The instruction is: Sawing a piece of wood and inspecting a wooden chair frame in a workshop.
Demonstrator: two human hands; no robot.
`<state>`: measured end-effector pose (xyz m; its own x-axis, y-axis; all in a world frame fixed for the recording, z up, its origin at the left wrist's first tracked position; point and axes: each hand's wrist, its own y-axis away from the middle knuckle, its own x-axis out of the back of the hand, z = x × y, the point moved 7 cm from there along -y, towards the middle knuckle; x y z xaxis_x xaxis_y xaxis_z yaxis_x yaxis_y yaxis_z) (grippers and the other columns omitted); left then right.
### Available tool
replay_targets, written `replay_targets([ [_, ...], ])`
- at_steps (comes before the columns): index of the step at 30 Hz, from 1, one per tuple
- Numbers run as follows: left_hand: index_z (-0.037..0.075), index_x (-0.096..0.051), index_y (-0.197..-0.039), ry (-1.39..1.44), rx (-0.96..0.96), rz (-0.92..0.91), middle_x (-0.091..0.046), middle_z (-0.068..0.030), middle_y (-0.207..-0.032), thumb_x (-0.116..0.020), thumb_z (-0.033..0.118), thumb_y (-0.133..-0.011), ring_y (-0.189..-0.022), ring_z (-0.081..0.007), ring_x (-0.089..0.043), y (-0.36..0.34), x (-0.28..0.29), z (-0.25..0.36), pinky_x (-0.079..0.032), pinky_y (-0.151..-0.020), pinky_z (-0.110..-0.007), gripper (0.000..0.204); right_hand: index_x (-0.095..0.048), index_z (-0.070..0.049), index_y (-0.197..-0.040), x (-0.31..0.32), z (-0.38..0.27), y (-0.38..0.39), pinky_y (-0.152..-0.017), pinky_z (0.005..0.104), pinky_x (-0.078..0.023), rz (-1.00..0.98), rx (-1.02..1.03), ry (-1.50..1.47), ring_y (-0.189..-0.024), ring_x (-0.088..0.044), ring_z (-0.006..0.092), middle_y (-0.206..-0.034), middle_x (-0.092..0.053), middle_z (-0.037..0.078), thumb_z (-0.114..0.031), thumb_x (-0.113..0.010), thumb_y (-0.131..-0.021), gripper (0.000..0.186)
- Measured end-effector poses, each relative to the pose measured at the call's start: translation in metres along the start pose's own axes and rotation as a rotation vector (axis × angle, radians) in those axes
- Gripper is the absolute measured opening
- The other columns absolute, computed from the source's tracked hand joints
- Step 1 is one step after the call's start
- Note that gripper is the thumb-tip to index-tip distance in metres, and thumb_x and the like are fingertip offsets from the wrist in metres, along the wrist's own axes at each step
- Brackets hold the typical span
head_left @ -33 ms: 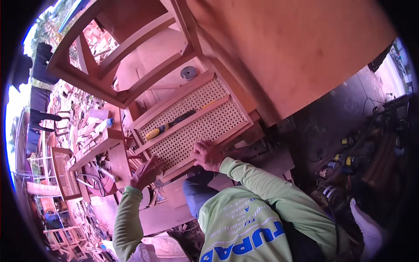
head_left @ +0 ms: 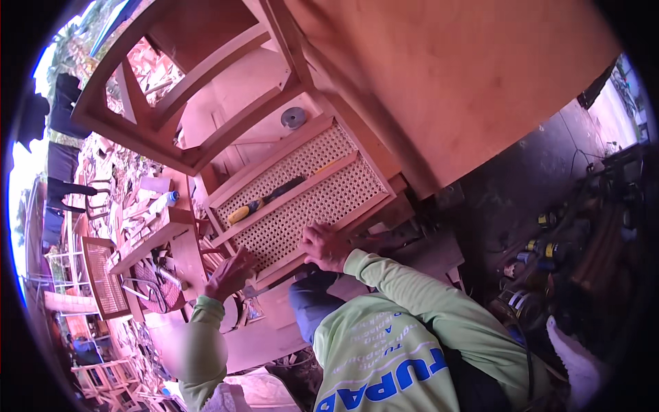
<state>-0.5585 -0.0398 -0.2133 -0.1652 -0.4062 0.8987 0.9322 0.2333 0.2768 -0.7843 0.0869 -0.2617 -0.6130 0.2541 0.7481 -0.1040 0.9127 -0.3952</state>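
Note:
A wooden frame (head_left: 379, 201) holds woven cane (head_left: 271, 237), crossed by a wooden bar. A yellow-handled tool (head_left: 239, 213) with a dark end lies on the cane above that bar. My left hand (head_left: 230, 271) is at the panel's lower left corner, fingers together on its edge. To its right, my right hand (head_left: 324, 247) rests on the cane near the lower rail with curled fingers; what they hold, if anything, is hidden. A grey metal disc (head_left: 293, 117) sits beyond the panel.
An open wooden frame (head_left: 233, 134) stands behind the panel. A large plywood surface (head_left: 467, 82) fills the upper right. At left are wood offcuts, planks (head_left: 147, 240) and a cane piece (head_left: 103, 275). Power tools (head_left: 542, 250) lie on the dark floor at right.
The view has shifted very slightly. My hands stay at about the same places on the cane panel.

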Motion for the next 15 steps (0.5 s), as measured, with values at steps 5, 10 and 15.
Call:
replay_targets([
  [5,0.006,-0.067,-0.118,-0.131,0.012,-0.114,-0.063,-0.0141,-0.114,-0.080,0.011,-0.084,-0.095,-0.0381,-0.072,-0.002,0.011,-0.008,-0.060,-0.076,-0.049,0.037,-0.067,-0.010,-0.105,0.002,-0.001,0.002,-0.101,0.0493,-0.046,0.022,-0.010,-0.007,-0.115,-0.057,0.0311,-0.115,-0.055,0.010,-0.036,-0.086,-0.077,0.042],
  [10,0.003,-0.058,-0.097,0.162,0.206,0.125,-0.068,-0.0163,-0.081,-0.080,0.020,-0.092,-0.069,-0.0389,-0.069,-0.053,0.079,0.004,-0.053,-0.061,-0.048,0.028,-0.069,-0.010,-0.107,-0.017,0.002,0.006,-0.108,0.0518,-0.043,0.050,-0.031,-0.028,-0.125,-0.055,0.0347,-0.128,-0.057,0.015,-0.035,-0.084,-0.078,0.042],
  [15,0.004,-0.058,-0.092,0.282,0.100,0.104,-0.061,-0.0088,-0.072,-0.085,0.016,-0.089,-0.062,-0.0235,-0.062,-0.200,0.090,0.090,-0.049,-0.058,-0.042,0.030,-0.074,-0.011,-0.109,-0.020,0.008,0.010,-0.111,0.0535,-0.040,0.003,-0.054,-0.074,-0.130,-0.052,0.0340,-0.130,-0.058,0.014,-0.032,-0.083,-0.078,0.039],
])
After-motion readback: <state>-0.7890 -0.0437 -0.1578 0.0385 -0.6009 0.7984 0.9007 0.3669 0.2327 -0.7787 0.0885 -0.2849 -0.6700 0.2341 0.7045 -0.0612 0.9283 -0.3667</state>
